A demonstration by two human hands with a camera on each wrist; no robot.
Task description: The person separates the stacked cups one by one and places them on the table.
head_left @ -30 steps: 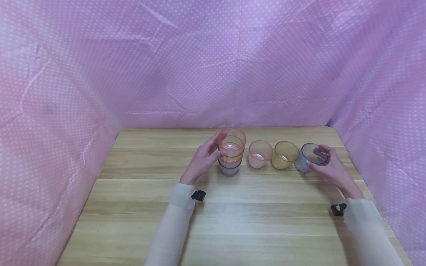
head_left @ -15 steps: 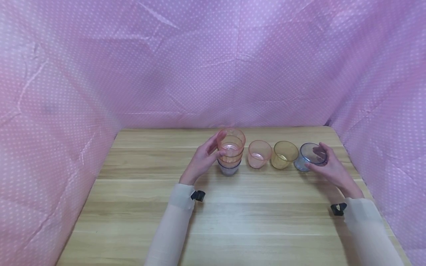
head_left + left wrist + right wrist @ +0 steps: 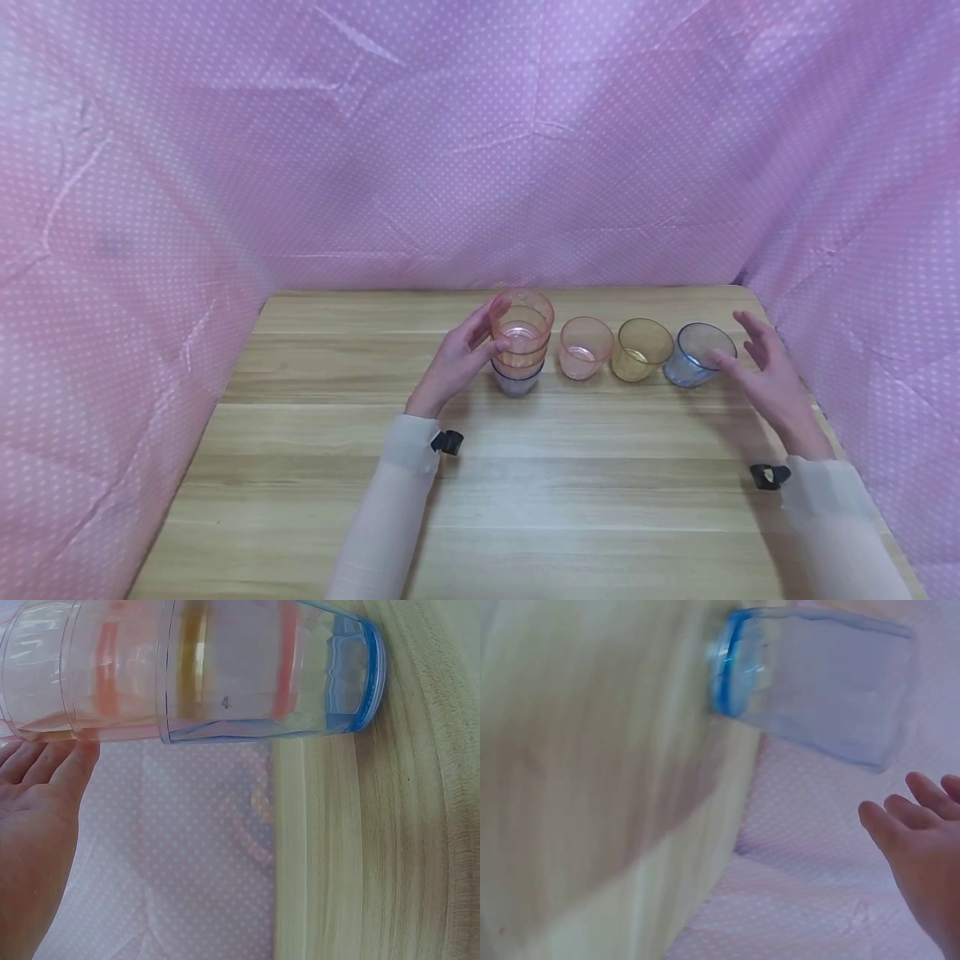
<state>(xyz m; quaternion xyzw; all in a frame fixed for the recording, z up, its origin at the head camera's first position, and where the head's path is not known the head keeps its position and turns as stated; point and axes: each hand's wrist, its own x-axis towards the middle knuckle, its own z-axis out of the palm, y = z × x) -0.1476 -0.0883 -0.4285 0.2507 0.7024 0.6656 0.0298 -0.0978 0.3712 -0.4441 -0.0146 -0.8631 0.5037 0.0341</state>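
My left hand holds a stack of nested clear plastic cups near its top, thumb on the near side and fingers behind. A pink rim tops the stack, amber shows in the middle and a blue cup forms the base, which stands on the table. To the right, a single blue cup stands upright. My right hand is beside that cup, fingers spread and holding nothing. The right wrist view shows a gap between the blue cup and the fingertips.
Between the stack and the blue cup, a pink cup and a yellow cup stand upright in a row. The wooden table ends at the back against a pink dotted cloth, which also hangs on both sides.
My right hand has let go of the blue cup and drawn back to the right, its fingers opening. The cup stays in place. The left hand and the stack have not moved.
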